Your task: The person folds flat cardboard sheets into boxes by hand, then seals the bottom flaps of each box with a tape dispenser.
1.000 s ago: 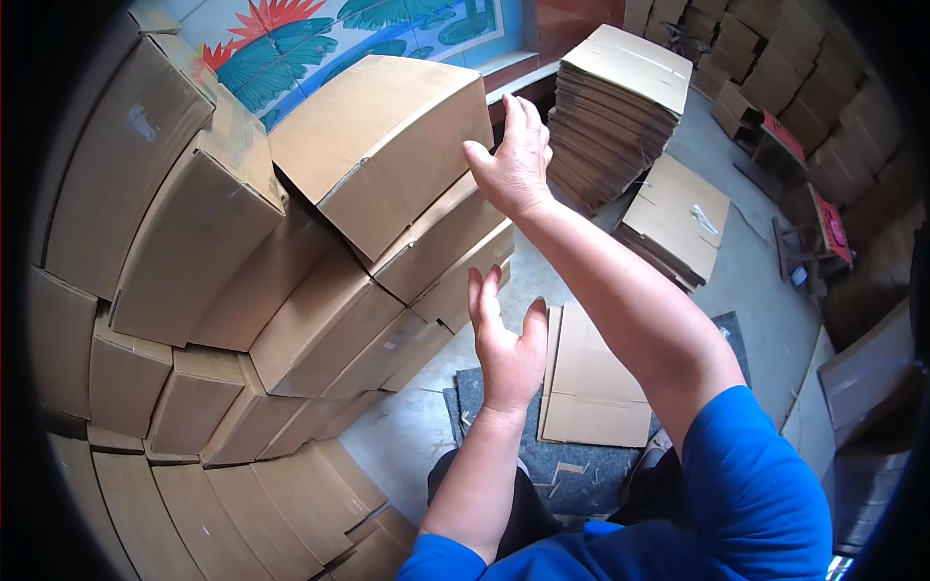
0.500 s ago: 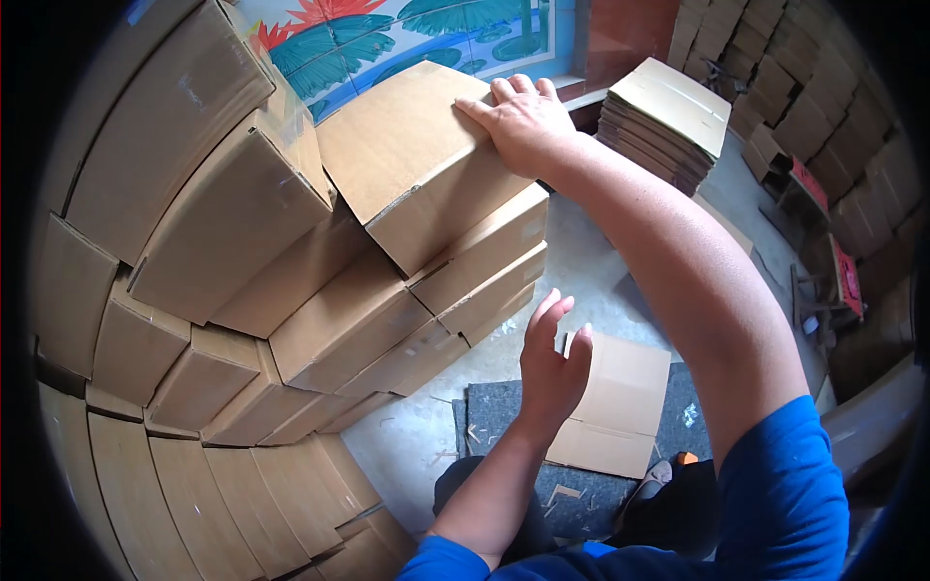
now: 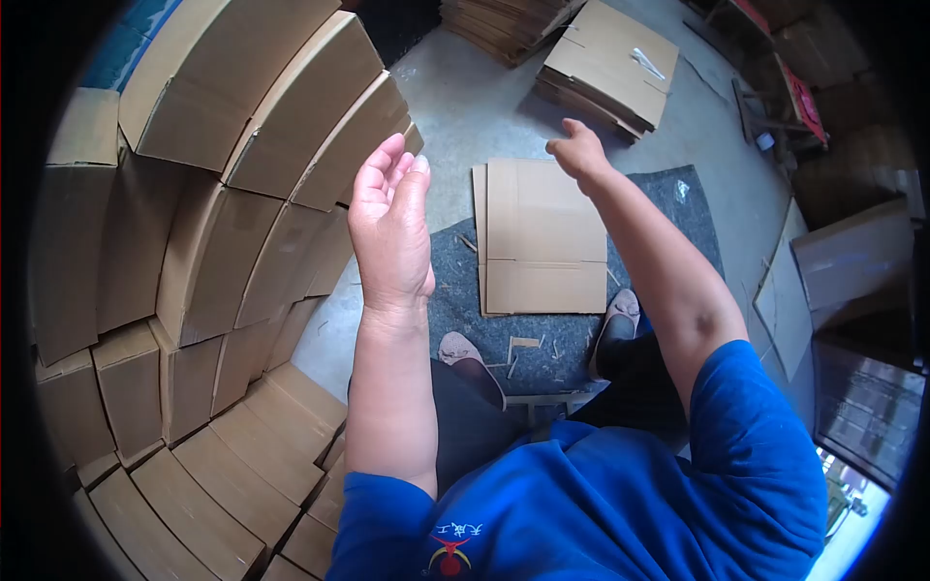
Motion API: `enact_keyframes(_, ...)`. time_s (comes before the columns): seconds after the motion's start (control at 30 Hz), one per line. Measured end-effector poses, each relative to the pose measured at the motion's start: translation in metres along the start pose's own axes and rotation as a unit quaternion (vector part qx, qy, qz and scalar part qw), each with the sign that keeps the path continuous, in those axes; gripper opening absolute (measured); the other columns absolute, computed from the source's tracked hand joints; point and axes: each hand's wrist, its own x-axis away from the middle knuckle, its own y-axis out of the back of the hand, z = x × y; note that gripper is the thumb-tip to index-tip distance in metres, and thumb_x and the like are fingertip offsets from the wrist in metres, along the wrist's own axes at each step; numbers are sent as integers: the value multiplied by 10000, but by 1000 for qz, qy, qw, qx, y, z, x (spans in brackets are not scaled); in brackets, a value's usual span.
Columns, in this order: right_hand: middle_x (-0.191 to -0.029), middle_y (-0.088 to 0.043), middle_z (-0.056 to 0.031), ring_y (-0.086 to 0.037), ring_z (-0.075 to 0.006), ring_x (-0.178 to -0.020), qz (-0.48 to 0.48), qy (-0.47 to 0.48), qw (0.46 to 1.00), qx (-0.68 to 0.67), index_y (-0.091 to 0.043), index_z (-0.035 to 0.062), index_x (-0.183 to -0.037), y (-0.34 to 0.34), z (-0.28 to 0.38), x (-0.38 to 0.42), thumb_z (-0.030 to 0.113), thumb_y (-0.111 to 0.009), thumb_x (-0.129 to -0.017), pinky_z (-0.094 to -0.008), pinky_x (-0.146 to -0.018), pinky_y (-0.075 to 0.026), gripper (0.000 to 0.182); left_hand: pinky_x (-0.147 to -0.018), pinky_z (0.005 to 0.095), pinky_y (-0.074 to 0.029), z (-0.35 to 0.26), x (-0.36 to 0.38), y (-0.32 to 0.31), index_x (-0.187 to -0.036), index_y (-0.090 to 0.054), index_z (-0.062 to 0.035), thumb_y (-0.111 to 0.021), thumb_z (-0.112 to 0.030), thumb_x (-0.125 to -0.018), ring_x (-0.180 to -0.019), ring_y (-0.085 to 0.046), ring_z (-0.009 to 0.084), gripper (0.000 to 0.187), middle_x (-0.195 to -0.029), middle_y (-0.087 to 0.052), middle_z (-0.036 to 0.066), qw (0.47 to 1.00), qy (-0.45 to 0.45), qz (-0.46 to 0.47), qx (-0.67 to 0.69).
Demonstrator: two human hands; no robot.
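Note:
My left hand point(image 3: 389, 228) is raised in front of the stacked boxes at the left, holding nothing, with its fingers loosely bent and apart from the thumb. My right hand point(image 3: 581, 155) reaches forward above the floor, with nothing visible in it and its fingers partly hidden by the angle. It is between the flattened cartons point(image 3: 547, 228) on the dark mat and a pile of flattened cartons point(image 3: 620, 44) farther off. At the upper left, a closed cardboard box point(image 3: 218, 97) sits atop the stack.
Walls of cardboard boxes point(image 3: 203, 261) rise along my left side. My shoes stand on the dark mat point(image 3: 668, 223), which has cardboard scraps on it. Another pile of flat cardboard point(image 3: 504, 24) is at the top. Red-topped stools point(image 3: 799, 97) stand at the right.
My right hand has left the top box on the stack and moved out over the floor. My left hand now appears farther left and higher. The view has swung down and right.

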Motion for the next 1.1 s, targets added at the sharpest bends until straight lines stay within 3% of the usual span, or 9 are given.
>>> enact_keyframes(0.17,-1388,-546,-241,-535,-385,-1280,-5,-354,935,-21,-464,-17,-1424,-50,-223,110,130,-630,-758,-400,-1036,-452,702,-988,316,-430,27,20,-14,-1325,-547,-17,-647,-183,-958,-1183,-531,149,415,-1307,-562,80,994,11,36,-100)
enact_keyframes(0.23,-1347,-565,-272,-544,-429,-1251,292,-276,890,215,-502,4,-1397,-47,-267,137,160,-612,-775,-412,-1012,-468,650,-1047,348,-430,47,26,-17,-1337,-524,33,-620,-125,-949,-1235,-525,211,429,-1281,-573,164,986,18,56,-154)
enact_keyframes(0.3,-1455,-478,-163,-470,-346,-1339,229,-344,888,203,-492,120,-1418,-44,-257,152,199,-583,-865,-398,-1111,-384,567,-1005,335,-458,92,22,-5,-1321,-555,12,-635,-132,-930,-1197,-557,206,424,-1257,-599,172,958,-4,98,-270)
enact_keyframes(0.4,-1477,-419,-140,-411,-355,-1366,105,-326,928,147,-432,101,-1432,-13,-239,164,217,-595,-867,-448,-1114,-381,600,-975,382,-484,159,22,18,-1302,-595,-25,-647,-240,-912,-1146,-614,315,449,-1234,-640,194,793,12,311,-523)
enact_keyframes(0.47,-1465,-421,-164,-407,-354,-1368,99,-288,939,162,-414,68,-1423,-1,-247,156,224,-596,-870,-471,-1119,-373,602,-988,375,-482,197,25,23,-1320,-593,-36,-657,-272,-906,-1159,-620,313,480,-1233,-652,202,675,213,426,-563)
enact_keyframes(0.53,-1484,-404,-172,-384,-349,-1393,127,-366,913,130,-412,57,-1419,-11,-266,149,212,-589,-877,-467,-1134,-358,591,-1029,367,-455,252,32,31,-1367,-553,-27,-651,-268,-911,-1231,-584,331,525,-1315,-608,226,601,283,415,-622)
enact_keyframes(0.63,-1506,-386,-171,-357,-352,-1415,144,-375,908,119,-397,58,-1427,-19,-278,155,202,-590,-873,-458,-1144,-349,604,-1064,362,-425,340,63,50,-1461,-419,-18,-624,-187,-931,-1285,-539,323,593,-1399,-542,226,837,279,166,-440)
enact_keyframes(0.87,-1441,-472,-231,-459,-365,-1346,202,-328,922,31,-371,17,-1440,-28,-293,149,279,-672,-758,-405,-1135,-362,790,-1076,408,-368,344,84,34,-1537,-285,-103,-614,-216,-957,-1371,-415,294,676,-1540,-382,155,808,368,115,-445)
enact_keyframes(1.1,-1422,-500,-233,-471,-358,-1340,179,-348,920,32,-415,12,-1432,-7,-272,148,387,-685,-764,-404,-1127,-369,813,-631,316,-474,300,74,33,-1180,-608,-57,-696,-280,-893,-820,-646,161,374,-1022,-694,69,843,420,29,-335)
